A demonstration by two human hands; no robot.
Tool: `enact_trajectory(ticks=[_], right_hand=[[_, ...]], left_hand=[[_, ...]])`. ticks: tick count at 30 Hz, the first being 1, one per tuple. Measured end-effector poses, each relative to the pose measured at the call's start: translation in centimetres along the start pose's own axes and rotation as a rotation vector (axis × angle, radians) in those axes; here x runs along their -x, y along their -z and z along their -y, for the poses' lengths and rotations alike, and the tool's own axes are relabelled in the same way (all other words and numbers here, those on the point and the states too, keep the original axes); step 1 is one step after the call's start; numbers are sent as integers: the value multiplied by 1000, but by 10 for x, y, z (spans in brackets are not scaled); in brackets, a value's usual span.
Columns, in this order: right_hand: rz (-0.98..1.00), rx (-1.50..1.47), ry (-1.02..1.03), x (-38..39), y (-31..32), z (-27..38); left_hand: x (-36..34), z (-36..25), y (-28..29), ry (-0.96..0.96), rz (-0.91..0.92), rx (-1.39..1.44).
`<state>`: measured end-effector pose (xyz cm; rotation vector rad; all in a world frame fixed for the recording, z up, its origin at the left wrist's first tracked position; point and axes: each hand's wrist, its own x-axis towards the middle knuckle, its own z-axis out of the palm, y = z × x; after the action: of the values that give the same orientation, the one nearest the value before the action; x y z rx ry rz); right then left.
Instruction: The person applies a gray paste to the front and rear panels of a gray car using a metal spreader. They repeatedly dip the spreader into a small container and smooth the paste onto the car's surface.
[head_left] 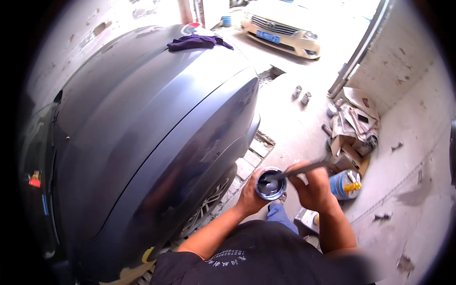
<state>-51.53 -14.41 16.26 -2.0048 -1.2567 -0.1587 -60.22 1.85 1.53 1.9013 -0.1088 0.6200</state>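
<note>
Head view, looking pretty much straight down: a round metal can (270, 198) is held out in front of the chest, over the pale floor (289, 135), between the dark grey car (142, 109) and the blotchy wall on the right. It's got by the left hand (250, 198), with the grip wrapped around the can's left side. Some dark, glossy liquid (267, 186) can be seen inside, and the inner wall is smeared with it too. A dark, flat stick (304, 168) is pinched in the grip of the right hand (313, 186), just beside the can; its lower end is dipped inside the mouth, while the outer end is angled up to the right and kinda blurred. Some bunched purple fabric (197, 42) is draped near the front of the hood. Two small cans (306, 98) are left standing side by side on the floor further off, and a cream car (280, 28) is parked beyond them. Over by the wall, cardboard boxes (352, 156) and papers are heaped up, with a blue and white drum (338, 185) set just below the pile, something yellow seen at its end.
</note>
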Motion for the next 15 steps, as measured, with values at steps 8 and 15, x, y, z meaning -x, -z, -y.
enact_trajectory(ticks=[8,15], right_hand=[[169,-435,109,-73,92,-128],[466,-495,464,-126,82,-176]], left_hand=[[-75,14,-77,215,-103,-57],[-132,8,-105,294,-179,-86]])
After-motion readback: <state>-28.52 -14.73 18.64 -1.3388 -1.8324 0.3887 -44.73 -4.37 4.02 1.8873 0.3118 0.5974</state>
